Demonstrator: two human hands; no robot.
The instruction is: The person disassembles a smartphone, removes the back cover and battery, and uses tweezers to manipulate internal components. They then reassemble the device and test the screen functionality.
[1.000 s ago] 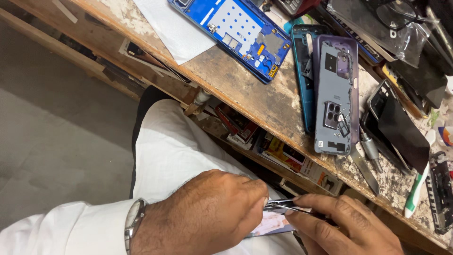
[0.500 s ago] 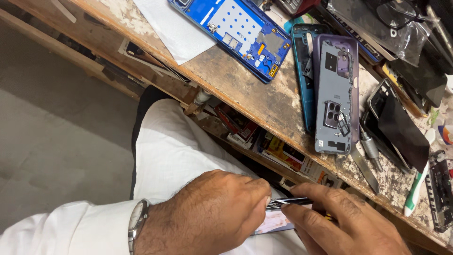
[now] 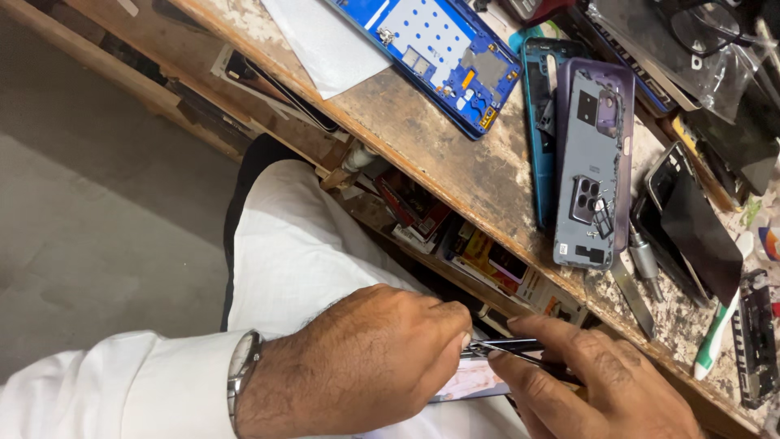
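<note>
Metal tweezers [image 3: 508,348] lie almost level, long axis left to right, tips toward your left hand [image 3: 366,358] — pinched in your right hand [image 3: 593,382] fingers, low over your lap. Your left fingers curl tight on a small flat part [image 3: 471,380]. Beyond stands a scuffed wooden bench [image 3: 439,138] — on it a grey phone back [image 3: 589,171] and a blue phone frame [image 3: 439,49]; grey floor [image 3: 89,228] lies left.

A worn, stained wooden workbench [image 3: 455,154] runs above both hands. On it lie a blue phone frame [image 3: 439,57] beside a white paper sheet [image 3: 325,41], a purple phone back cover [image 3: 591,162] overlapping a teal one [image 3: 538,122], a dark phone [image 3: 691,223] and a green-handled tool [image 3: 717,333] further right of the hands.
</note>
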